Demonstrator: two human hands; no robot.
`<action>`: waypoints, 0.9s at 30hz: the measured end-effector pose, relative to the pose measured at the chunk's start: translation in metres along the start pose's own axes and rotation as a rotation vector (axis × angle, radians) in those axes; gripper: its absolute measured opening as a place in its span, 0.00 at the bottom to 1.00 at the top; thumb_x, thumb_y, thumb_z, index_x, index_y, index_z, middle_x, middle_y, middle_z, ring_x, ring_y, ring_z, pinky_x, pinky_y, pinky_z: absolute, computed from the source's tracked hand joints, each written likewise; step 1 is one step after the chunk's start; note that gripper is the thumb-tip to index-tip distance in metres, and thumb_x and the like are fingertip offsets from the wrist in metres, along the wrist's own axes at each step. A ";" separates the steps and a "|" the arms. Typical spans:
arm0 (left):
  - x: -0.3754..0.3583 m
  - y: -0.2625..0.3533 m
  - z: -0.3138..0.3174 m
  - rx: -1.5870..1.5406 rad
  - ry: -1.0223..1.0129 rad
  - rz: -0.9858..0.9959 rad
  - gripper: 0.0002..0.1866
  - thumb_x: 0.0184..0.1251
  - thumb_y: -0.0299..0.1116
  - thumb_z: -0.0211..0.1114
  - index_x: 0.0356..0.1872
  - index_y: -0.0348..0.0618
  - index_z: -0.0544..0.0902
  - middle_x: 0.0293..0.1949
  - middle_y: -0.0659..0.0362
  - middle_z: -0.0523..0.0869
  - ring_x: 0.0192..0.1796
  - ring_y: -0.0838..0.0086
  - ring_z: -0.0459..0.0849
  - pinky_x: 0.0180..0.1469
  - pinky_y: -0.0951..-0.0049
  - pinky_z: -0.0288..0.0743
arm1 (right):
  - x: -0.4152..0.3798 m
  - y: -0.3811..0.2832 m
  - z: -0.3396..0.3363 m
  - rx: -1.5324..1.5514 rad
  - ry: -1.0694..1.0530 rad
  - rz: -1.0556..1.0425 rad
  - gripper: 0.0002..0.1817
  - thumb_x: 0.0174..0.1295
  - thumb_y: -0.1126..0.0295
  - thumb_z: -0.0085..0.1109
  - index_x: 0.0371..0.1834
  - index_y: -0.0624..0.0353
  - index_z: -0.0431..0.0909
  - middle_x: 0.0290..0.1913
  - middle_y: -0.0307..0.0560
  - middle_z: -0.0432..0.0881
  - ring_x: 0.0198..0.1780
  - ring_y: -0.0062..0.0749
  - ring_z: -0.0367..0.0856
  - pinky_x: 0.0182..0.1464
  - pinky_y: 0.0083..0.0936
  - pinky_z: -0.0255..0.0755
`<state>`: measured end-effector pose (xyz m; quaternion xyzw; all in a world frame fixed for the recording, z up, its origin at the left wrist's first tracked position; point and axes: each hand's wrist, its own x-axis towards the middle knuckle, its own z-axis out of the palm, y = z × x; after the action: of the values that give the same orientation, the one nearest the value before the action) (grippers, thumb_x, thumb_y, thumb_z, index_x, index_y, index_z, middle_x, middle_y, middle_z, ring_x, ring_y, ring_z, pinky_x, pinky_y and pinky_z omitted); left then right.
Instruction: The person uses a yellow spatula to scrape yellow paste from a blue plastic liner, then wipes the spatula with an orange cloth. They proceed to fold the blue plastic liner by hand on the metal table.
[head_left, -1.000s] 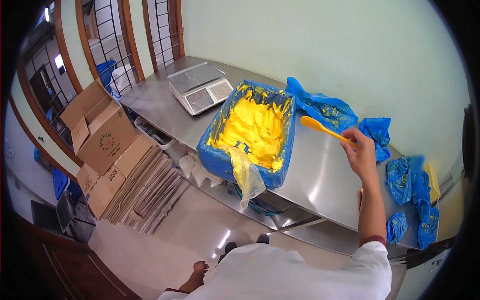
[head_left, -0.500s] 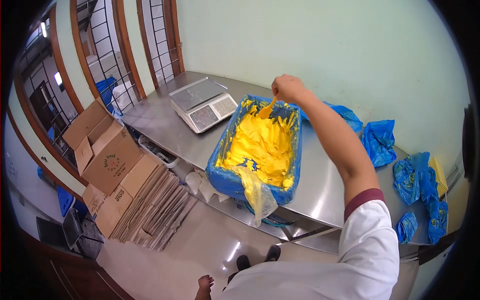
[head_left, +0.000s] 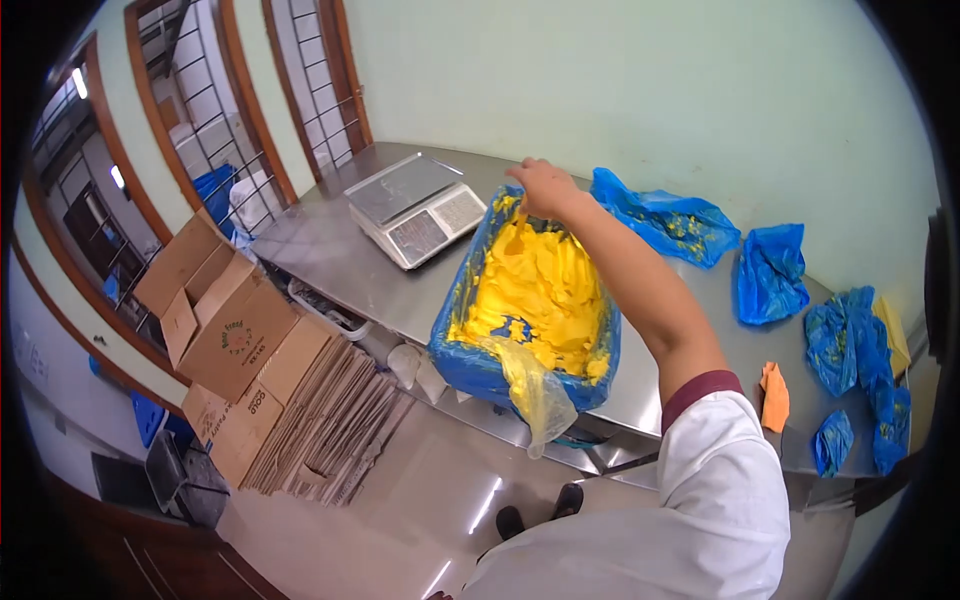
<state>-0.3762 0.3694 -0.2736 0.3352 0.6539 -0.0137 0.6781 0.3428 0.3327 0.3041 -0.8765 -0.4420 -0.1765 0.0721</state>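
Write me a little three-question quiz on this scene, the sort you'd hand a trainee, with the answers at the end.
1. True or false: the person's right hand is at the far end of the blue-lined tub.
2. What device stands on the metal table, to the left of the tub in the picture?
3. What colour is the soft stuff in the tub? (a) white (b) yellow (c) green

Key:
1. True.
2. A scale.
3. (b) yellow.
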 end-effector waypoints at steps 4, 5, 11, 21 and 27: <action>0.010 0.035 0.032 0.178 -0.090 0.058 0.14 0.67 0.33 0.59 0.48 0.34 0.79 0.29 0.52 0.84 0.27 0.67 0.83 0.26 0.69 0.76 | -0.078 0.016 -0.042 0.189 0.468 -0.001 0.27 0.54 0.69 0.68 0.60 0.55 0.73 0.55 0.51 0.77 0.57 0.47 0.75 0.58 0.37 0.71; 0.013 0.044 0.040 0.241 -0.123 0.073 0.14 0.67 0.33 0.60 0.48 0.34 0.80 0.29 0.52 0.85 0.27 0.67 0.83 0.27 0.68 0.76 | -0.116 0.024 -0.049 0.206 0.597 0.020 0.26 0.54 0.70 0.68 0.59 0.55 0.74 0.55 0.51 0.77 0.56 0.46 0.76 0.57 0.36 0.71; 0.017 0.100 0.090 0.719 -0.328 0.165 0.13 0.65 0.33 0.60 0.45 0.35 0.81 0.29 0.54 0.85 0.28 0.67 0.84 0.30 0.67 0.77 | -0.499 0.011 0.020 0.264 1.007 0.996 0.18 0.58 0.77 0.59 0.54 0.62 0.75 0.48 0.48 0.78 0.51 0.36 0.76 0.53 0.28 0.69; -0.044 0.161 0.257 1.563 -0.891 0.858 0.14 0.64 0.33 0.62 0.47 0.36 0.82 0.31 0.54 0.87 0.33 0.71 0.86 0.37 0.71 0.79 | -0.764 -0.102 0.022 0.013 0.876 1.674 0.19 0.52 0.81 0.59 0.50 0.60 0.74 0.45 0.53 0.77 0.47 0.44 0.76 0.51 0.34 0.71; -0.263 0.107 0.426 1.175 -1.252 1.010 0.17 0.68 0.32 0.63 0.55 0.37 0.79 0.39 0.56 0.87 0.39 0.74 0.84 0.45 0.75 0.77 | -0.761 0.007 -0.004 0.040 0.866 1.468 0.19 0.52 0.76 0.62 0.50 0.58 0.75 0.49 0.52 0.76 0.52 0.49 0.73 0.57 0.39 0.67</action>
<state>0.0089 0.1401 -0.0258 0.7890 -0.1518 -0.2193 0.5536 -0.0689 -0.2429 0.0242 -0.7948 0.3016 -0.3968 0.3462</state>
